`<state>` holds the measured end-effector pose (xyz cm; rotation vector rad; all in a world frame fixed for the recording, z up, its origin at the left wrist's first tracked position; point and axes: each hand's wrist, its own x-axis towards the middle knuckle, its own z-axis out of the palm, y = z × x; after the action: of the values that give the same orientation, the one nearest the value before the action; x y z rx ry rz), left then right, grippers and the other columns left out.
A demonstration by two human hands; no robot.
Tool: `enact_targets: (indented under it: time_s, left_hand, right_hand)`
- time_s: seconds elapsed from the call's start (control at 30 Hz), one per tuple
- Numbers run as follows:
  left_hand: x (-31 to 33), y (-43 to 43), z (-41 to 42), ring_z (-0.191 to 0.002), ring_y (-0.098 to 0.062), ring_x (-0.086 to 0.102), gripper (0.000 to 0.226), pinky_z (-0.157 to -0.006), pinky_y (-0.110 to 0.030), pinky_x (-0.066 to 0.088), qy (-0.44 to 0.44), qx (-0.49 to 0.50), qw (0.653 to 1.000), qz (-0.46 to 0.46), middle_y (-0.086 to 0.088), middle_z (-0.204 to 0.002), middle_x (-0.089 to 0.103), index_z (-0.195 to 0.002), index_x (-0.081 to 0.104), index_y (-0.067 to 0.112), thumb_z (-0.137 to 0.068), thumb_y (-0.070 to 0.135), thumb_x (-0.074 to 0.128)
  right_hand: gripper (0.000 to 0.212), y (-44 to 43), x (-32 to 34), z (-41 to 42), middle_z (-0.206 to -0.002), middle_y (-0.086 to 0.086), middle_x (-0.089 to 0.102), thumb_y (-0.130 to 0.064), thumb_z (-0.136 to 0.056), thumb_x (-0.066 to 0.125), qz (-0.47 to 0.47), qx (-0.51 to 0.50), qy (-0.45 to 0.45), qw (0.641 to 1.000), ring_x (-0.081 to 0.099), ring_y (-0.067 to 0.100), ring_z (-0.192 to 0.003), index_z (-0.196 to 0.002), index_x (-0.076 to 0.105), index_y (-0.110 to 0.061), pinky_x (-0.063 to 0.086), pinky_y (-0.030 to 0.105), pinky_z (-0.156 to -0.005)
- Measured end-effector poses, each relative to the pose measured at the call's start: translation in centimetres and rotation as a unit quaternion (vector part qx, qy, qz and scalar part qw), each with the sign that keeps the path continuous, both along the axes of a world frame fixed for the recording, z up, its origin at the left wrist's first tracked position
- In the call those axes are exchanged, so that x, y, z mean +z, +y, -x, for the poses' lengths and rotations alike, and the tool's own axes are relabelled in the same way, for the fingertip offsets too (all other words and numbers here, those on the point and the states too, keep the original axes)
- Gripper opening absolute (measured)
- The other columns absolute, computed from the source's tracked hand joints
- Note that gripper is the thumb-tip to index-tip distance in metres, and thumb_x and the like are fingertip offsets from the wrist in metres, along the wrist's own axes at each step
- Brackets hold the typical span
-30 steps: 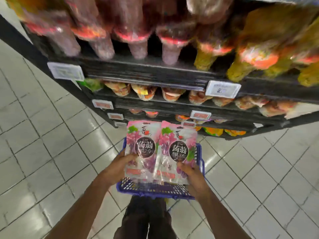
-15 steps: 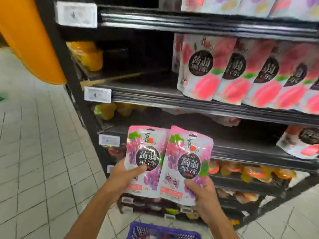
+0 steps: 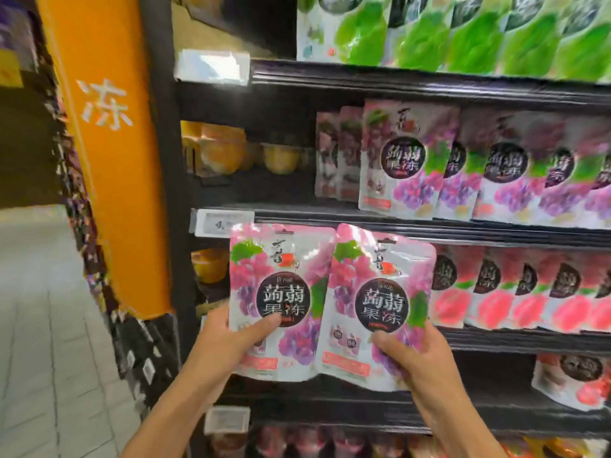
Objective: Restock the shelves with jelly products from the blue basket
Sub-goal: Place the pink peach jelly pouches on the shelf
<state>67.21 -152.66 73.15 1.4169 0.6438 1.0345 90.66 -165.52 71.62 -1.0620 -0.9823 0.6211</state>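
I hold two grape jelly pouches upright in front of the dark shelving. My left hand [image 3: 231, 338] grips the left grape pouch [image 3: 281, 279] at its lower left, thumb on the front. My right hand [image 3: 413, 355] grips the right grape pouch [image 3: 380, 285] at its lower right. The two pouches overlap slightly at the middle. Above them a shelf [image 3: 413, 223] carries a row of matching grape pouches [image 3: 406, 160]. The blue basket is out of view.
Green pouches [image 3: 463, 34] fill the top shelf, and pink peach pouches [image 3: 515, 292] stand behind my right hand. Orange jelly cups [image 3: 224, 150] sit at the left of the grape shelf, which has a gap beside them. An orange sign [image 3: 109, 143] hangs at the left, with the tiled aisle floor [image 3: 43, 325] below it.
The view has swung up from the basket and low shelves to the higher shelves. Both hands have lifted the two pouches up with it, to the level of the peach row.
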Motion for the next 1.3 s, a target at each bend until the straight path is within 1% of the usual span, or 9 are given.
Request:
enact_targets:
  time_s: [0.07, 0.23, 0.4, 0.57, 0.73, 0.9, 1.07, 1.2, 1.3]
  left_hand:
    - [1.6, 1.1, 0.5, -0.084, -0.022, 0.075, 0.05, -0.062, -0.035, 0.06, -0.003, -0.002, 1.0, -0.014, -0.003, -0.097, 0.077, -0.105, 0.069, 0.027, -0.058, 0.037, 0.082]
    - [5.0, 3.0, 0.3, -0.078, -0.021, 0.076, 0.051, -0.057, -0.032, 0.06, 0.006, 0.003, 0.999, -0.038, -0.002, -0.091, 0.078, -0.106, 0.068, 0.019, -0.059, 0.033, 0.082]
    - [6.7, 4.2, -0.1, -0.08, -0.023, 0.076, 0.05, -0.07, -0.043, 0.062, 0.025, 0.041, 0.998, -0.041, 0.0, -0.089, 0.078, -0.106, 0.067, 0.019, -0.061, 0.037, 0.08]
    - [7.9, 4.5, -0.5, -0.079, -0.024, 0.075, 0.053, -0.077, -0.049, 0.06, 0.02, 0.062, 0.997, -0.03, -0.003, -0.089, 0.078, -0.107, 0.066, 0.018, -0.06, 0.038, 0.079]
    - [8.9, 4.1, -1.0, -0.08, -0.024, 0.075, 0.054, -0.077, -0.048, 0.06, 0.012, 0.054, 0.998, -0.037, -0.003, -0.09, 0.078, -0.107, 0.066, 0.018, -0.059, 0.039, 0.079]
    - [9.1, 4.1, -1.0, -0.081, -0.024, 0.075, 0.053, -0.077, -0.047, 0.06, 0.016, 0.057, 0.997, -0.042, -0.002, -0.091, 0.078, -0.109, 0.066, 0.019, -0.061, 0.039, 0.079]
    - [9.3, 4.5, -1.1, -0.082, -0.025, 0.075, 0.051, -0.08, -0.053, 0.059, 0.02, 0.063, 0.997, -0.037, -0.002, -0.092, 0.078, -0.109, 0.065, 0.019, -0.063, 0.038, 0.079]
    - [9.2, 4.5, -1.0, -0.081, -0.024, 0.076, 0.052, -0.075, -0.048, 0.06, 0.017, 0.06, 0.997, -0.046, -0.002, -0.091, 0.078, -0.109, 0.065, 0.02, -0.063, 0.038, 0.078]
    - [9.0, 4.6, -1.0, -0.081, -0.024, 0.076, 0.052, -0.075, -0.048, 0.06, 0.015, 0.062, 0.997, -0.052, -0.002, -0.092, 0.078, -0.109, 0.066, 0.021, -0.062, 0.039, 0.079]
  right_hand:
    - [0.05, 0.4, 1.8, 0.7, -0.076, 0.017, 0.072, -0.04, -0.051, 0.094, -0.015, -0.008, -0.001, 1.0, 0.062, 0.023, -0.064, -0.092, 0.07, -0.024, 0.048, 0.032, -0.058]
    - [0.037, 1.5, 6.6, 1.1, -0.083, 0.015, 0.075, -0.033, -0.056, 0.092, -0.027, -0.097, -0.028, 0.994, 0.066, 0.03, -0.071, -0.086, 0.071, -0.024, 0.051, 0.041, -0.066]
    - [0.037, 3.0, 11.0, -0.4, -0.08, 0.011, 0.076, -0.032, -0.055, 0.091, -0.051, -0.172, -0.063, 0.982, 0.072, 0.02, -0.066, -0.084, 0.072, -0.019, 0.046, 0.02, -0.044]
    - [0.041, 5.1, 14.3, -2.0, -0.083, 0.009, 0.077, -0.03, -0.06, 0.093, -0.054, -0.175, -0.097, 0.978, 0.074, 0.03, -0.074, -0.093, 0.071, -0.02, 0.045, 0.021, -0.044]
    - [0.06, 8.2, 16.4, -2.3, -0.099, 0.011, 0.075, -0.035, -0.059, 0.093, -0.045, -0.206, -0.13, 0.969, 0.066, 0.022, -0.08, -0.109, 0.068, -0.014, 0.05, 0.032, -0.066]
    - [0.05, 10.4, 17.7, -2.1, -0.095, 0.003, 0.076, -0.034, -0.063, 0.092, -0.049, -0.25, -0.164, 0.953, 0.071, 0.024, -0.091, -0.103, 0.071, -0.013, 0.057, 0.047, -0.085]
    - [0.097, 12.5, 18.5, -1.8, -0.144, 0.012, 0.052, -0.04, -0.067, 0.088, -0.041, -0.295, -0.205, 0.932, 0.047, 0.028, -0.135, -0.144, 0.043, -0.002, 0.034, 0.038, -0.115]
    - [0.077, 12.7, 17.6, -1.6, -0.122, 0.015, 0.064, -0.039, -0.069, 0.087, -0.047, -0.304, -0.24, 0.921, 0.059, 0.029, -0.113, -0.128, 0.053, -0.003, 0.051, 0.036, -0.093]
    - [0.061, 12.3, 17.0, -2.0, -0.101, 0.02, 0.062, -0.04, -0.069, 0.087, -0.048, -0.305, -0.265, 0.913, 0.057, 0.023, -0.086, -0.107, 0.049, -0.01, 0.043, 0.012, -0.066]
